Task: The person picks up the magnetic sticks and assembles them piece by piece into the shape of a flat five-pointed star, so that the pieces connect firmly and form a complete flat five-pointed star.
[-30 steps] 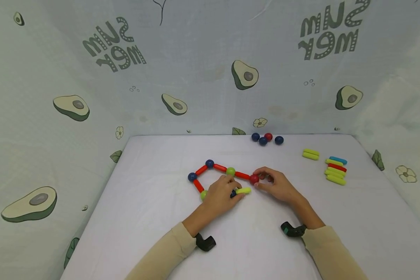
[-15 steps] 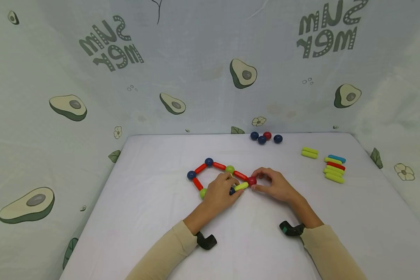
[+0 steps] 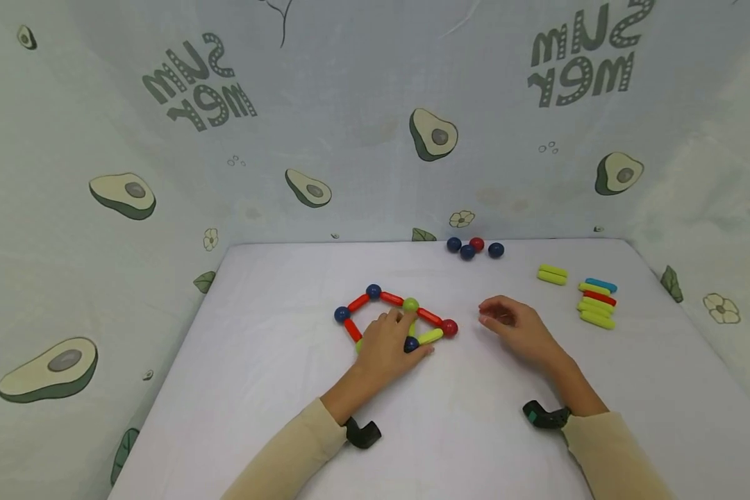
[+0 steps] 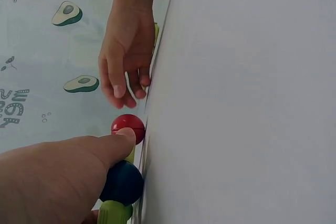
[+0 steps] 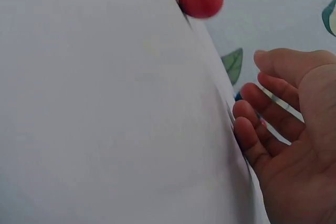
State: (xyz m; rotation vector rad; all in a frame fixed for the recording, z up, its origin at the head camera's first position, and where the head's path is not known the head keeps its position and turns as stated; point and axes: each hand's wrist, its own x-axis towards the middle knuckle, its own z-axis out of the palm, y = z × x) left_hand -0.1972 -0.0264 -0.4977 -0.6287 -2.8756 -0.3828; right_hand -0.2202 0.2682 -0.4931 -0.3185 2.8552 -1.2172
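On the white table lies a closed-up shape of magnetic sticks and balls. Red sticks (image 3: pixel 358 303) link two blue balls at its left and back, a green ball (image 3: pixel 410 304) and a red ball (image 3: pixel 450 328). My left hand (image 3: pixel 384 347) lies over its front part, fingertips by the green ball and the thumb stretched along the front blue ball (image 3: pixel 411 344). A yellow-green stick (image 3: pixel 430 336) runs from that blue ball to the red ball. The palm hides part of the shape. My right hand (image 3: pixel 525 333) hovers right of the red ball, fingers loosely bent, holding nothing.
Several spare blue balls (image 3: pixel 467 252) and a red one (image 3: pixel 477 244) sit at the table's back edge. To the right lie two yellow-green sticks (image 3: pixel 553 274) and a row of loose sticks (image 3: pixel 596 305). A printed curtain (image 3: pixel 350 139) hangs behind.
The yellow-green stick swung up to meet the red ball, which shifted slightly forward. My right hand then let go of the red ball and moved right. My left thumb loosened from the blue ball.
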